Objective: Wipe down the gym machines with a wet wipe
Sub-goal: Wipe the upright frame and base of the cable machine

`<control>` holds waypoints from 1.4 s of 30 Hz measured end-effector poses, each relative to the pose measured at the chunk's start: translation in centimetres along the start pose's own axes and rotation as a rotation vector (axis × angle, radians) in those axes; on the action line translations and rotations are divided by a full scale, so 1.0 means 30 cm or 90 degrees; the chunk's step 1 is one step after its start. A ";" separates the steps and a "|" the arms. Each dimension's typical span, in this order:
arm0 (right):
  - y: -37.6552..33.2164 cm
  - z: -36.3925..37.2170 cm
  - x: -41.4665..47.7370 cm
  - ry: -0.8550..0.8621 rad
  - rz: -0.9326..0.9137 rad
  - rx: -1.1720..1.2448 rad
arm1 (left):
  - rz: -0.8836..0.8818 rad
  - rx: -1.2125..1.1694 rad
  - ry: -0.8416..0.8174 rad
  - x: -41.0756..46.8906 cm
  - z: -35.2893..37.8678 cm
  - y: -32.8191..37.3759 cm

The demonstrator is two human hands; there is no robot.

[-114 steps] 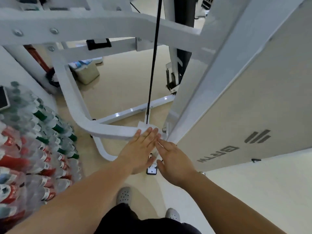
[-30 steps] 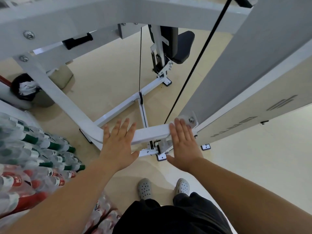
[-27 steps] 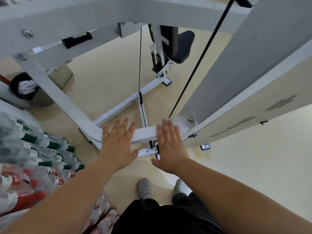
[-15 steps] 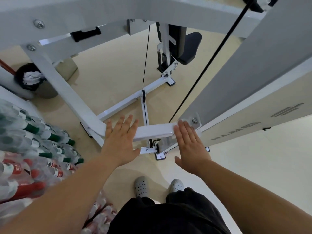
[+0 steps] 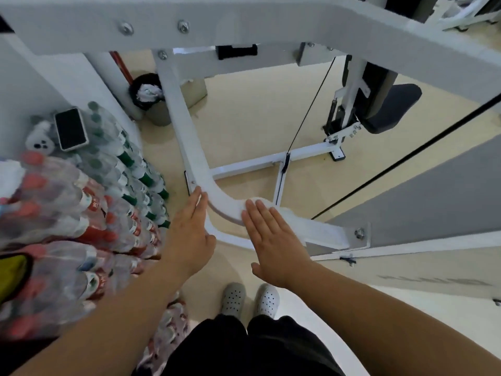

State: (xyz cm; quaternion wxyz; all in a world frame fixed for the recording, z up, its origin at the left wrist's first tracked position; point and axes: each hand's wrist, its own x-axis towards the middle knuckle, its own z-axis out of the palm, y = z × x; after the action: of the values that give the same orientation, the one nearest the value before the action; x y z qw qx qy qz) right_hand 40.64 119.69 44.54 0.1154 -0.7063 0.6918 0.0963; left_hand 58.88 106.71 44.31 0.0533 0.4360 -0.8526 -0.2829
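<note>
A white gym machine frame bar (image 5: 195, 158) curves from upper left down to a bolted bracket (image 5: 359, 233) at the right. My right hand (image 5: 271, 237) lies flat with straight fingers on the bar's bend, pressing a white wet wipe (image 5: 287, 213) whose edge shows past the fingertips. My left hand (image 5: 191, 229) rests with straight fingers against the outer side of the curve, just left of the right hand.
Shrink-wrapped packs of water bottles (image 5: 81, 213) are stacked at the left, with a phone (image 5: 71, 129) on top. A bin (image 5: 149, 99) stands behind the frame. A black cable (image 5: 306, 104) and a padded seat (image 5: 390, 109) are ahead. A grey panel (image 5: 420, 207) is at the right.
My right hand has slid left along the bar from the bolted bracket to the bend. My left hand has shifted onto the outer side of the curve. The view has swung left.
</note>
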 end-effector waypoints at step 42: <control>0.092 -0.411 1.301 -0.002 -0.072 0.093 | -0.343 -0.890 -0.114 0.788 -0.374 -0.335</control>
State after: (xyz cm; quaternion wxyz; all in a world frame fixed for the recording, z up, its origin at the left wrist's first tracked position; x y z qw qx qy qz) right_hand 38.55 78.72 44.68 0.1730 -0.7340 0.6556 0.0399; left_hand 55.33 78.91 44.68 0.1767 0.4694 -0.3398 -0.7956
